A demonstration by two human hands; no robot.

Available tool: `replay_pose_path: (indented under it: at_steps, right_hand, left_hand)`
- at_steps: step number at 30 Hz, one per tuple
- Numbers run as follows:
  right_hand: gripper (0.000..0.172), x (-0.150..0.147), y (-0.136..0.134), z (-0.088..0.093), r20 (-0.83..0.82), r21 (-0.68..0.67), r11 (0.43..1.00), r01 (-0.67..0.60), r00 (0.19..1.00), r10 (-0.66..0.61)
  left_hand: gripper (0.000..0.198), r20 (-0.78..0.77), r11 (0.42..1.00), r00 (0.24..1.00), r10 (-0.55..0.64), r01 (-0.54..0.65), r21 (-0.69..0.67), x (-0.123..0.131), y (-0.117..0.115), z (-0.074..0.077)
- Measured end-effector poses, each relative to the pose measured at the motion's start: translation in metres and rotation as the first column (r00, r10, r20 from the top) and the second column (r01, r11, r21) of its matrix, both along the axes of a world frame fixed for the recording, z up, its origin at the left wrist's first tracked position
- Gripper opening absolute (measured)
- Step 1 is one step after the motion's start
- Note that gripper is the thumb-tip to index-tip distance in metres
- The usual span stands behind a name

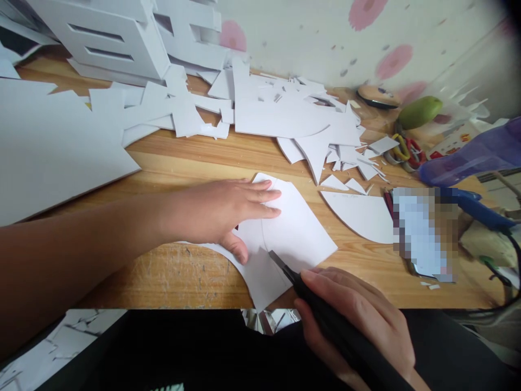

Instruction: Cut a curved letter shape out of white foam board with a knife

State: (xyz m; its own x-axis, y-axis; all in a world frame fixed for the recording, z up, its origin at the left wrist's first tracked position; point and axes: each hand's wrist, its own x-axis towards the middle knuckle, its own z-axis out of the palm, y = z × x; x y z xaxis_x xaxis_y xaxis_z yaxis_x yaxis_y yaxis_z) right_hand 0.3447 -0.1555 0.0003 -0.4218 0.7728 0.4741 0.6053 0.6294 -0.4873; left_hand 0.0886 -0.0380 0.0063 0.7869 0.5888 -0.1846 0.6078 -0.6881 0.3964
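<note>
A white foam board piece [297, 222] with a curved lower left edge lies near the table's front edge. A thin curved line runs across its face. My left hand [232, 209] lies flat on the board's left part, fingers stretched out and thumb apart. In my right hand [358, 309] is a black utility knife [321, 309], gripped like a pen. The tip of its blade is at the curved line, to the right of my left thumb. Whether the blade has gone into the board, I cannot tell.
White offcuts [293, 108] are heaped along the wall. A large white sheet [61, 146] covers the table's left. At right are a quarter-round piece [360, 214], a blurred phone [423, 233], scissors [413, 152], a green mango-like fruit [419, 112] and a computer mouse [377, 96].
</note>
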Motion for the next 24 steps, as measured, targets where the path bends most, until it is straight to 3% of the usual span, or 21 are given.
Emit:
replay_pose_path:
  at_steps: [8, 15, 24]
  right_hand:
    - [0.043, 0.013, -0.009, 0.004, 0.040, -0.080, 0.996, -0.039, 0.998, 0.042]
    - [0.042, 0.016, -0.008, 0.001, 0.024, -0.041, 0.997, -0.060, 0.998, 0.061]
    - [0.053, 0.038, -0.016, -0.003, 0.078, -0.041, 0.994, -0.098, 0.992, 0.101]
  left_hand:
    - [0.091, -0.003, 1.000, 1.000, 0.002, -0.002, -0.004, 0.000, 0.000, 0.001]
    - [0.093, -0.025, 1.000, 1.000, 0.011, -0.012, -0.019, -0.001, 0.000, 0.002]
    - [0.090, 0.033, 1.000, 0.999, -0.009, 0.009, 0.001, -0.007, 0.002, -0.005]
